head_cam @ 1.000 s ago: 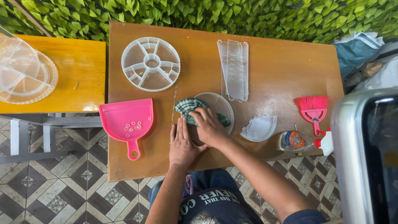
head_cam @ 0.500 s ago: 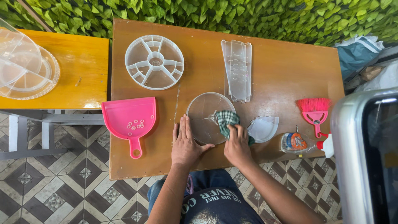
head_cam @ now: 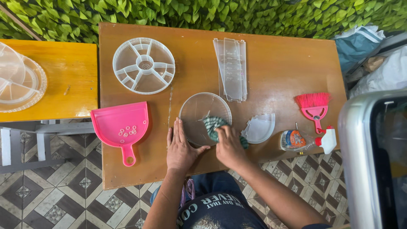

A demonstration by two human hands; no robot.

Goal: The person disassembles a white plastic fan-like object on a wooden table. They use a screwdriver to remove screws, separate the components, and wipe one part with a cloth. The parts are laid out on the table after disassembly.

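A clear round plastic lid (head_cam: 203,114) lies flat on the brown wooden table (head_cam: 271,68). My left hand (head_cam: 181,148) presses flat on the table at the lid's lower left edge, fingers apart. My right hand (head_cam: 229,146) grips a green checked cloth (head_cam: 213,124) and holds it against the lid's lower right part. A curved clear plastic piece (head_cam: 259,128) lies just right of the cloth.
A pink dustpan (head_cam: 122,127) holding several small white bits lies at left. A clear divided round tray (head_cam: 143,65) and stacked clear panels (head_cam: 232,68) sit farther back. A pink brush (head_cam: 313,108) and a small spray bottle (head_cam: 303,140) lie at right. A yellow table (head_cam: 59,80) carries clear lids.
My right hand has swept the cloth across the lid, from its upper left to its lower right side. The left hand stays pressed at the lid's edge.
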